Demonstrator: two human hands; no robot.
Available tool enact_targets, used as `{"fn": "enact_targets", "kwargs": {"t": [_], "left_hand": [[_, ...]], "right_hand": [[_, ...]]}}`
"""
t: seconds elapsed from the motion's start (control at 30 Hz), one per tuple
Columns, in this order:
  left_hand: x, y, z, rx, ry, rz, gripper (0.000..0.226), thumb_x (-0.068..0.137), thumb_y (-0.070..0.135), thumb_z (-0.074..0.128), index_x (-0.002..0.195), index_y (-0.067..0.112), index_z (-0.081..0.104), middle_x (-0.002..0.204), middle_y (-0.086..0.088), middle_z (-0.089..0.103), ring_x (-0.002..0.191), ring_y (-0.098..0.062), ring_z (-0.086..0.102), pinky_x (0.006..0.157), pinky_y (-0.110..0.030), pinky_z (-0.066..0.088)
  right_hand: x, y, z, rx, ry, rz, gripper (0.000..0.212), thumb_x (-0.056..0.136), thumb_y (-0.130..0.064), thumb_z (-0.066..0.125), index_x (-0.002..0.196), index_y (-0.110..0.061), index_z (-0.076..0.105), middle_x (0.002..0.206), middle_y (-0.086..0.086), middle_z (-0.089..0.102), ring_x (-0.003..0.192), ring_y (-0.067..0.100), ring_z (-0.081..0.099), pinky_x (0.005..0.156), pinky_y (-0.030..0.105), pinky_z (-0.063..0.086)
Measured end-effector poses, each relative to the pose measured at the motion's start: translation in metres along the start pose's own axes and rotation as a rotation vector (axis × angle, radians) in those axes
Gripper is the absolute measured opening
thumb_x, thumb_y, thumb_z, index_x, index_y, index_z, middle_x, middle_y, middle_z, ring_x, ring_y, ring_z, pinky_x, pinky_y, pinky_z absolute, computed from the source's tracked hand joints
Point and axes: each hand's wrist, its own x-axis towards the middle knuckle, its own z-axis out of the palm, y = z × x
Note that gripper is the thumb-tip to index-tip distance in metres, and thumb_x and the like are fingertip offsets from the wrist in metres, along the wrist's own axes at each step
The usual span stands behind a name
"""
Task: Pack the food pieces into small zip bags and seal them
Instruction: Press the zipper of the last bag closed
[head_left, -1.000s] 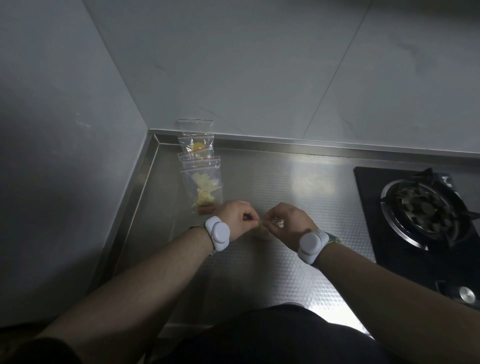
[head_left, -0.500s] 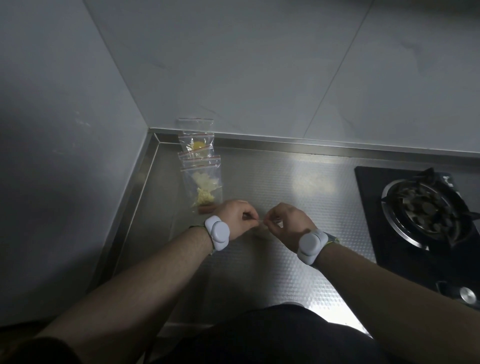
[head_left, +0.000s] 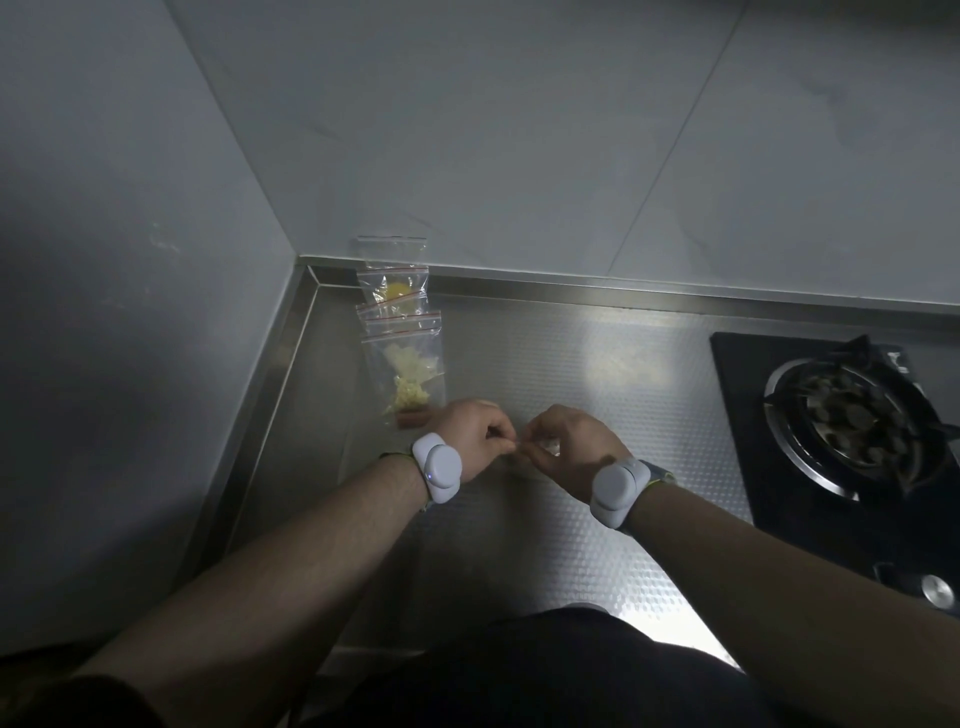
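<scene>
My left hand (head_left: 480, 434) and my right hand (head_left: 569, 447) meet fingertip to fingertip over the steel counter (head_left: 571, 364). Both pinch a small clear zip bag (head_left: 548, 446), which is mostly hidden behind my fingers. Just beyond my left hand lies a filled zip bag (head_left: 408, 371) with pale yellow food pieces and a reddish piece (head_left: 413, 418) at its lower end. Farther back a second zip bag (head_left: 395, 291) holds a yellow piece. Another zip bag (head_left: 392, 249) leans on the wall behind it.
A black gas hob (head_left: 841, 415) with a burner fills the right side of the counter, its knob (head_left: 937, 590) near the front. Grey walls close the corner at left and back. Both wrists wear white bands.
</scene>
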Motion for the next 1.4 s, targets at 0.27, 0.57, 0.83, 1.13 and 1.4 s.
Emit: {"fn": "enact_targets", "kwargs": {"t": [0.27,0.57,0.83,1.13,1.4], "left_hand": [[0.002,0.001,0.003,0.015,0.016,0.028,0.006,0.079,0.021,0.073,0.082,0.017,0.07,0.086,0.002,0.066,0.08,-0.015,0.058,0.071,-0.025,0.044],[0.003,-0.002,0.004,0.023,0.048,0.043,0.006,0.079,0.021,0.073,0.079,0.017,0.069,0.083,0.004,0.066,0.076,-0.013,0.056,0.068,-0.024,0.044],[0.002,-0.009,0.004,0.025,0.053,0.048,0.004,0.079,0.019,0.073,0.079,0.019,0.069,0.075,0.016,0.056,0.071,-0.005,0.052,0.062,-0.016,0.037],[-0.003,-0.018,0.001,0.002,0.061,-0.023,0.006,0.078,0.025,0.074,0.077,0.025,0.069,0.071,0.019,0.055,0.065,0.008,0.05,0.058,-0.002,0.036],[-0.005,-0.027,0.0,-0.01,0.057,-0.067,0.012,0.078,0.028,0.074,0.072,0.034,0.064,0.07,0.023,0.055,0.068,0.005,0.053,0.059,-0.014,0.038]], "right_hand": [[0.001,-0.001,-0.002,-0.038,-0.004,0.001,0.014,0.079,-0.046,0.061,0.084,-0.032,0.062,0.085,-0.013,0.061,0.081,0.008,0.058,0.071,0.024,0.047],[0.0,0.003,-0.007,-0.067,-0.003,0.001,0.015,0.08,-0.045,0.057,0.083,-0.032,0.061,0.084,-0.015,0.06,0.08,0.006,0.058,0.071,0.026,0.049],[-0.007,0.009,-0.014,-0.094,0.001,-0.001,0.007,0.082,-0.038,0.059,0.085,-0.033,0.062,0.087,-0.016,0.059,0.084,0.005,0.057,0.072,0.022,0.045],[-0.012,0.01,-0.016,-0.133,0.028,0.008,0.009,0.085,-0.039,0.057,0.086,-0.032,0.062,0.086,-0.013,0.06,0.081,0.006,0.055,0.068,0.022,0.043],[-0.016,0.009,-0.018,-0.144,0.038,0.02,0.011,0.086,-0.041,0.056,0.085,-0.032,0.062,0.086,-0.014,0.06,0.08,0.004,0.055,0.068,0.022,0.045]]}}
